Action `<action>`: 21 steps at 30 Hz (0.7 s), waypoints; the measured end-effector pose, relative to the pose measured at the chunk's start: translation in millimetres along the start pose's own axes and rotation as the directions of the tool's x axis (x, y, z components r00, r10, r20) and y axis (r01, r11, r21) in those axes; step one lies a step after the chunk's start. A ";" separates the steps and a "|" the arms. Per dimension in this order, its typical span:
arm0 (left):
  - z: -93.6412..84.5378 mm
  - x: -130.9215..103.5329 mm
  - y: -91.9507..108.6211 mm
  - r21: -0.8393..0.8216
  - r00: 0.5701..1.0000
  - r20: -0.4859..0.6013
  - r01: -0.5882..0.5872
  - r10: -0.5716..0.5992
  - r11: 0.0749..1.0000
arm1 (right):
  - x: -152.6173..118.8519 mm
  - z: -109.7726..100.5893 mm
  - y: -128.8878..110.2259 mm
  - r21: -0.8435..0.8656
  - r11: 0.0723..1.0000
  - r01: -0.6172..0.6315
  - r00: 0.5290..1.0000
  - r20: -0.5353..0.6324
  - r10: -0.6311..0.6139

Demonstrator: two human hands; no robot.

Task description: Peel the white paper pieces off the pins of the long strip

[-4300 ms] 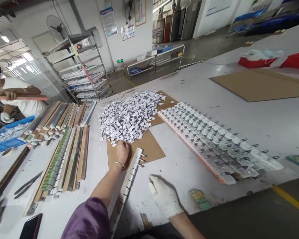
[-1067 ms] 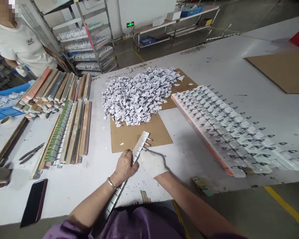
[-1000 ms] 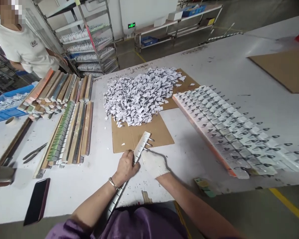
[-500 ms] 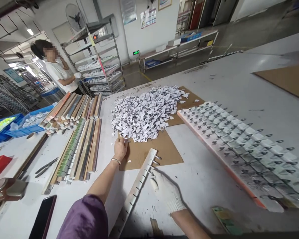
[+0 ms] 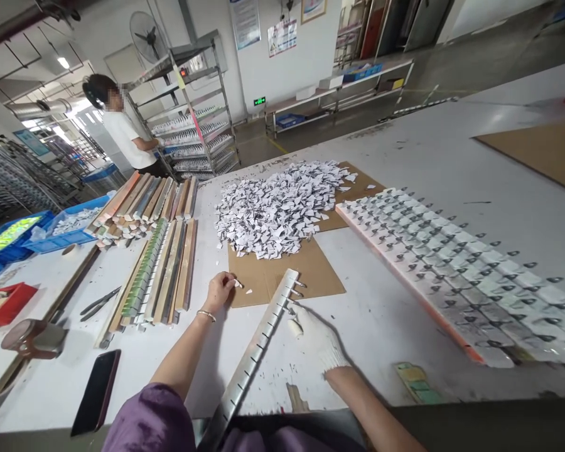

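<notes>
My bare left hand (image 5: 220, 290) is closed in a pinch at the near-left edge of the cardboard (image 5: 320, 270), with a small white piece (image 5: 238, 284) at its fingertips. Behind it lies a heap of similar white pieces (image 5: 277, 210). A long slotted bar (image 5: 258, 342) slants from my lap up onto the cardboard, a few small pegs sticking out of its upper right edge. My right hand (image 5: 315, 339), in a white knitted glove, has its fingers curled against that edge just below the pegs; what they grip is hidden.
On the right stand rows of filled bars (image 5: 414, 263) with dark tips pointing up. Stacked wooden bars (image 5: 145, 201), pliers (image 5: 98, 304), a phone (image 5: 95, 392) and blue bins (image 5: 66, 223) are at left. A person (image 5: 129, 135) stands by a rack (image 5: 202, 119) beyond the table.
My left hand has drawn back from the heap's edge toward me, a white piece now showing at its fingertips. My right hand stays by the bar. The person beyond has turned toward the rack.
</notes>
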State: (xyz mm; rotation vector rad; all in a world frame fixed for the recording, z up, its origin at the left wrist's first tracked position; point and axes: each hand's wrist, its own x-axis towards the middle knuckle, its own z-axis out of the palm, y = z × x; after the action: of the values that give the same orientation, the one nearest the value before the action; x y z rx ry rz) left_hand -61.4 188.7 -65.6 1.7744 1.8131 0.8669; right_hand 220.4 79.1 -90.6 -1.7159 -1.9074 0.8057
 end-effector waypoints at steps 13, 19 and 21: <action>-7.2 -146.2 109.4 -0.135 0.908 -0.051 -0.419 0.416 0.898 | -44.7 -21.5 -80.7 0.262 0.959 0.106 0.989 0.071 -0.129; -18.1 -154.9 109.1 -0.222 0.832 0.261 -0.442 0.490 0.869 | -57.1 -29.6 -55.9 0.108 0.983 0.151 0.960 0.221 -0.171; -20.5 -158.2 112.0 -0.236 0.835 0.323 -0.384 0.445 0.893 | -61.9 -32.0 -51.5 0.091 0.982 0.167 0.950 0.252 -0.185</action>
State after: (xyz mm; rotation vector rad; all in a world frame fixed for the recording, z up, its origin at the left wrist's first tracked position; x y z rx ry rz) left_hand 13.4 26.1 11.4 2.0938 1.1014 0.7402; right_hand 212.3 18.9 -28.8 -1.4315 -2.1404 1.0558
